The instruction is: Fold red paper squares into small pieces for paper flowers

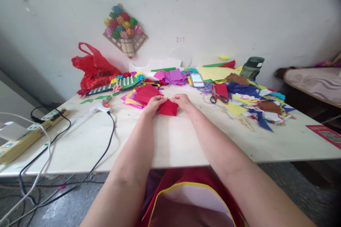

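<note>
Both my hands meet over a red piece of crepe paper (pixel 168 108) near the middle of the white table. My left hand (pixel 155 105) pinches its upper left edge, and my right hand (pixel 182 101) pinches its upper right edge. The fingertips are close together at the top of the sheet. Just beyond my left hand lies a stack of red, yellow and pink paper sheets (pixel 146 94). A pair of scissors (pixel 218 95) with dark handles rests to the right of my right hand.
A white glue gun (pixel 99 108) and its black cord lie at left, beside a power strip (pixel 34 127). A red plastic bag (pixel 93 65) stands behind. Coloured paper scraps (pixel 262 104) heap at right, near a green bottle (pixel 252 67). A flower decoration (pixel 125 30) hangs on the wall.
</note>
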Motion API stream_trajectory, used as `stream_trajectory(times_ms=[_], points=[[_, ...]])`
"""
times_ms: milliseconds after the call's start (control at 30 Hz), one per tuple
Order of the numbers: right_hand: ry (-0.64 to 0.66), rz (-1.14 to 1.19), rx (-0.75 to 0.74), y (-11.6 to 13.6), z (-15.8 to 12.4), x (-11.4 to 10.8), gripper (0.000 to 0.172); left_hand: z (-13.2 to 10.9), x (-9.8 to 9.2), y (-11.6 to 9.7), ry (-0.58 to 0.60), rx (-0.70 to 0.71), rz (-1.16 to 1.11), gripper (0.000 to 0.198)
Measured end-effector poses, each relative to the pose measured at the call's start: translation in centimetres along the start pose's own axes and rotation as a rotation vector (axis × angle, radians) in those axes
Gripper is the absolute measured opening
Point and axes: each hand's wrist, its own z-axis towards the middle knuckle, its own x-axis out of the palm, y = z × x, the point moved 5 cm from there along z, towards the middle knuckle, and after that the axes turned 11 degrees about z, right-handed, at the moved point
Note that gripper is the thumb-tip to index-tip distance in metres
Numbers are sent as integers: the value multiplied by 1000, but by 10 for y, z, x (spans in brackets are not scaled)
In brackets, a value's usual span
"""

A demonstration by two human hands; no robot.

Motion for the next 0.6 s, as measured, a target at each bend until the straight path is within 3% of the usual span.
stream_trajectory(times_ms=[300, 600], points=[[-19, -56, -28, 3, -1, 3, 15, 5, -7, 2, -89, 81, 79, 30], [-75, 10, -11, 4, -1, 1, 17, 0, 0, -1, 13, -48, 7, 35]])
